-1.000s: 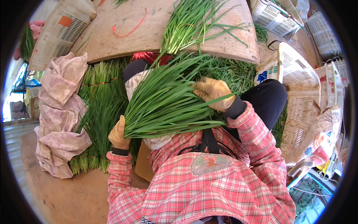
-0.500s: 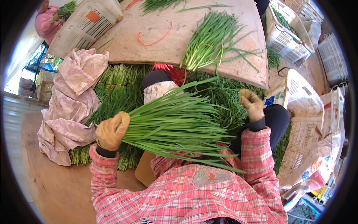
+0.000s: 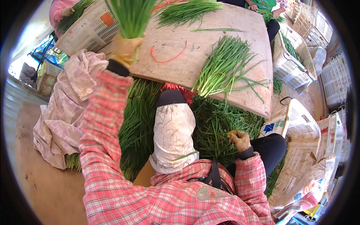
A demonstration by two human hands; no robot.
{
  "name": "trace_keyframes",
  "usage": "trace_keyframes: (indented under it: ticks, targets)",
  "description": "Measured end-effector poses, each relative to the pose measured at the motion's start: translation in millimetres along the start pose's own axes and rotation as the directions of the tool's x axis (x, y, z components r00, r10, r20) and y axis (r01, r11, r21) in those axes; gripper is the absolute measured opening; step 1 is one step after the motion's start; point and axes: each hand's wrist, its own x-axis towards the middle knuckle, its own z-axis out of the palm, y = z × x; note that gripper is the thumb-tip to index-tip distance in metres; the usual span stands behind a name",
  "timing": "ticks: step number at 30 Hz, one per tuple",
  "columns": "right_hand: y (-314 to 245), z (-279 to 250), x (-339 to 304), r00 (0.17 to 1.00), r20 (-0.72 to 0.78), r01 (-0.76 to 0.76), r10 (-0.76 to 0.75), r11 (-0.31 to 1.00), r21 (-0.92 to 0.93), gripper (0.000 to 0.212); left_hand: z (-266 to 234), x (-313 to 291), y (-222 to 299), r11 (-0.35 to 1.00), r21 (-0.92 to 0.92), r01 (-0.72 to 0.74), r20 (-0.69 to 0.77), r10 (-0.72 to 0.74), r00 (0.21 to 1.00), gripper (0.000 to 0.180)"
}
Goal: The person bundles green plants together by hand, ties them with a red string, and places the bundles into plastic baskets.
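My gloved left hand is wrapped round the base of a thick bunch of garlic chives, held upright over the left part of the wooden board. The leaf tips run out past the top edge. My right hand hovers above loose green leaves beside my right knee, fingers curled together; whatever they pinch, if anything, is too small to make out. A smaller bunch of chives lies on the board, white ends toward me. Left of my covered knee, tied chives are stacked under the board.
A red tie and more chives lie on the board. A crumpled pink cloth covers part of the left pile. White plastic crates stand at right, another crate at far left. Other people sit beyond the board.
My left hand has swung the chive bunch from across my lap up and forward over the board, uncovering my knee. My right hand has come lower and nearer, its fingers drawn closer together.
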Motion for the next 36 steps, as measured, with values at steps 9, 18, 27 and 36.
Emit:
trace_keyframes:
  ticks: [9,18,27,36]
  targets:
    - [-3.1,7.4,-1.3,0.991,-0.023,-0.133,0.135,0.99,0.051,0.021,89.9,-32.4,-156.3,0.795,-0.114,0.596,0.177,-0.574,0.799,0.018]
    - [-57.3,37.6,8.3,0.995,0.046,-0.095,0.091,0.991,0.096,0.019,53.3,-18.8,-150.9,0.761,-0.092,0.642,0.493,-0.525,0.693,0.044]
    - [-90.2,72.4,19.9,0.993,0.12,-0.012,0.01,1.0,0.016,0.019,27.9,-2.1,-201.6,0.904,0.153,0.4,0.459,-0.423,0.781,0.058]
    - [-95.6,81.9,23.5,0.994,0.103,0.023,-0.02,0.999,-0.033,0.02,31.7,10.2,-174.6,0.691,0.672,-0.267,0.594,-0.286,0.752,0.049]
